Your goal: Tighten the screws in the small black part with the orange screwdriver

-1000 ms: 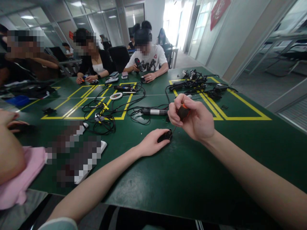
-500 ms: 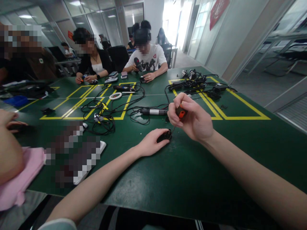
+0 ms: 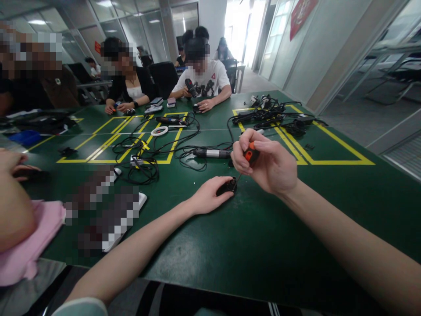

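Observation:
On the green table (image 3: 184, 259), my left hand (image 3: 207, 195) is closed around a small black part (image 3: 227, 188) and keeps it against the tabletop. The part's near end, with a short round stub, shows past my fingertips; the rest is hidden under the hand. Above and to the right, my right hand (image 3: 268, 162) grips a screwdriver (image 3: 251, 153) by its black and orange handle. Its thin shaft slants down and left to the black part. Whether the tip sits in a screw is too small to tell.
Beyond my hands lie a black and silver cylindrical tool (image 3: 212, 153), coiled black cables (image 3: 141, 169) and a white ring (image 3: 159, 131). A heap of cabled devices (image 3: 266, 112) is at the back right. Co-workers sit opposite; another person's arm (image 3: 15, 197) reaches in at left.
The screwdriver handle has turned slightly in my right hand, showing more orange. My left hand keeps its hold on the black part. The whole view has shifted a little.

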`<state>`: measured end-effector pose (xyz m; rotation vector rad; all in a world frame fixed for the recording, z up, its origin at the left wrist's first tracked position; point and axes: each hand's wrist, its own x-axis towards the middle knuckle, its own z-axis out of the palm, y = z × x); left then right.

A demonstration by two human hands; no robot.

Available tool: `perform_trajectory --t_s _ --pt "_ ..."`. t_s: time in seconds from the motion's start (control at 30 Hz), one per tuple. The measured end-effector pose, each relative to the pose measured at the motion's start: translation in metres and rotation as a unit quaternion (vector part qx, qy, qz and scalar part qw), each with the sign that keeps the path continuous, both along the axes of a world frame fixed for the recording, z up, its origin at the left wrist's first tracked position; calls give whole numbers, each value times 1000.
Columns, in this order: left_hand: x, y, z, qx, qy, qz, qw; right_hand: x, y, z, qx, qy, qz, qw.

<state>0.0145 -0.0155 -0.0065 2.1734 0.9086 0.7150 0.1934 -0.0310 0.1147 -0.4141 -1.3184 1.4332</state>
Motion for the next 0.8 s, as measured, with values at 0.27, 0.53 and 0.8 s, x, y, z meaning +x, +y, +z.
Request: perform_trajectory --t_s 0.27,0.53,0.8 --pt "1 0 0 8 3 -1 1000 -2 -1 1 -10 7 -17 1000" --pt "1 0 -1 6 3 2 1000 -1 2 -1 14 0 -46 999" --pt "1 -1 0 4 3 0 1000 1 3 0 0 -5 -9 1000"
